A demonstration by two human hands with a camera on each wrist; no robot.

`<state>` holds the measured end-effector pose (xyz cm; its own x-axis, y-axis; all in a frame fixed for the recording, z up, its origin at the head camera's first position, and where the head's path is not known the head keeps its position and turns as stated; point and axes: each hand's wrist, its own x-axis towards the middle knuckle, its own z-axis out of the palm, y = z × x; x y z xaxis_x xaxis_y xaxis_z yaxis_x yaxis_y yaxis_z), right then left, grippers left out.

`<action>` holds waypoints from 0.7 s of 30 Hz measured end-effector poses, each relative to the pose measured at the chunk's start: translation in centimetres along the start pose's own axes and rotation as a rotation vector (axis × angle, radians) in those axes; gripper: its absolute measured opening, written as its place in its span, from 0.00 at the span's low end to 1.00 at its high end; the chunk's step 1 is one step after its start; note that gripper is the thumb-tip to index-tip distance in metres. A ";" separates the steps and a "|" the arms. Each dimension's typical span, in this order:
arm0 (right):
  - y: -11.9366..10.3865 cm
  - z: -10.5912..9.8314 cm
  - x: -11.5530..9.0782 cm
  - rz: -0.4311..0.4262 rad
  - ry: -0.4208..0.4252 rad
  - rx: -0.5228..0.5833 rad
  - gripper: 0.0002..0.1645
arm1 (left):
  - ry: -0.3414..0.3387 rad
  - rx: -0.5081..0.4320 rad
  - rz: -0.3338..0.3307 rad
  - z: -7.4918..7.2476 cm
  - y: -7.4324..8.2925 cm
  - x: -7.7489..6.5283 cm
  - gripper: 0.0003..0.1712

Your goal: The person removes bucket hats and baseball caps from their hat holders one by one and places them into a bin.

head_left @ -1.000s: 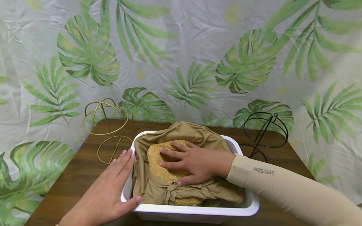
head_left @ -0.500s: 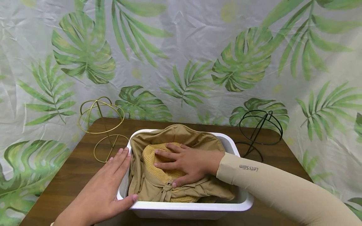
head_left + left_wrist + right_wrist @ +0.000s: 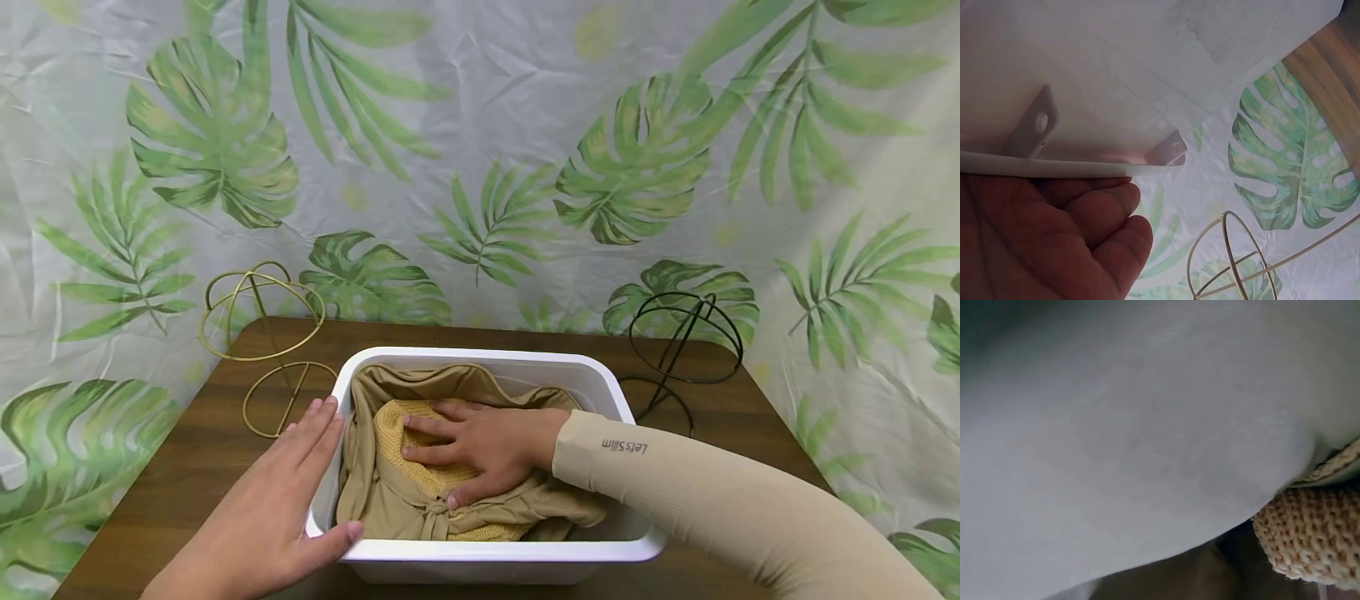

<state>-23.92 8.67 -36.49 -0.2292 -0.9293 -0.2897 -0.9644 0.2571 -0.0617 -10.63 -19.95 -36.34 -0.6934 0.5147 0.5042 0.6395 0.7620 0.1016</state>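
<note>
A white plastic tub [image 3: 480, 548] holds a tan cloth [image 3: 390, 508] with a knotted tie at its front, and a mustard-yellow knitted piece [image 3: 390, 429] in its middle. My right hand [image 3: 487, 450] lies palm down on the knit, fingers spread, the thumb near the knot. At the tub's left front corner my left hand [image 3: 277, 500] rests against the rim, its fingers straight along the left side and its thumb over the front edge. In the left wrist view, the fingers [image 3: 1104, 212] sit just below the rim. The right wrist view shows mostly sleeve, with coarse knit [image 3: 1313, 534] at the right.
A gold wire stand [image 3: 262, 317] is behind the tub on the left, and a black wire stand [image 3: 686, 333] on the right. All stand on a dark wooden table [image 3: 202, 450], with a leaf-print curtain [image 3: 480, 125] hanging behind.
My right hand has pressed the cloth and knit deeper into the tub. The cloth's back edge, which rose above the rim, now lies below it. My left hand stays at the rim.
</note>
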 end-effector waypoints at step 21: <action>-0.5 -4.5 -2.2 -0.029 0.142 -0.035 0.47 | -0.023 0.022 -0.043 -0.2 0.4 -0.2 0.56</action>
<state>-23.53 9.35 -31.53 -0.2154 -0.9650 -0.1497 -0.9743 0.2227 -0.0337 -10.15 -19.87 -36.22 -0.7278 0.4899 0.4799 0.6015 0.7921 0.1035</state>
